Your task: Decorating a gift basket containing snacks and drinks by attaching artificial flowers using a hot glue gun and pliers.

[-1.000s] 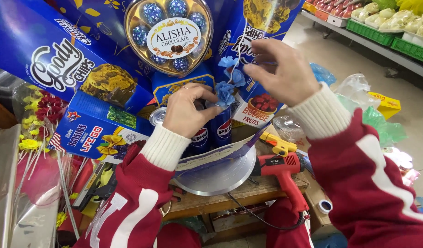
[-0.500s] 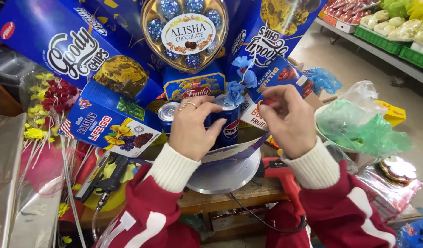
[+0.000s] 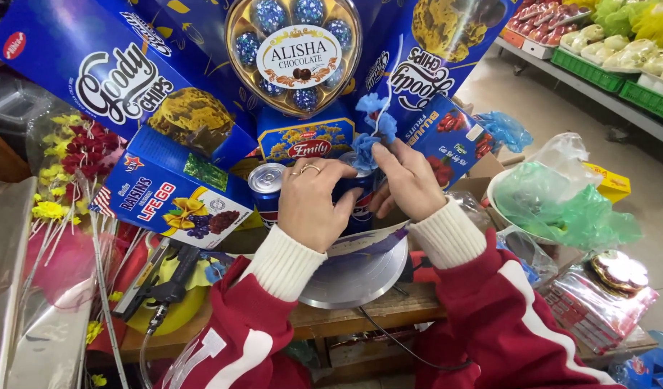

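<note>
A gift bouquet of blue snack boxes (image 3: 133, 90) surrounds a heart-shaped clear chocolate box (image 3: 294, 54). At its foot stand a silver-topped drink can (image 3: 265, 189) and a dark blue can (image 3: 354, 189). A sprig of small blue fabric flowers (image 3: 371, 126) rises from the dark blue can. My left hand (image 3: 310, 205), with rings on it, wraps over that can, its fingertips at the sprig's lowest flower. My right hand (image 3: 409, 180) pinches the same sprig from the right side. Both sleeves are red with white cuffs.
A black glue gun (image 3: 162, 292) lies at the left over yellow material. A round silver board (image 3: 364, 281) sits on the wooden table edge (image 3: 375, 311). Red and yellow artificial flowers (image 3: 58, 162) stand left. Green plastic bags (image 3: 562, 209) and wrapped goods lie right; produce shelves (image 3: 619, 50) lie beyond.
My right hand has come down from up beside the blue flowers to the dark blue can, meeting my left hand there. The view has closed in on the bouquet.
</note>
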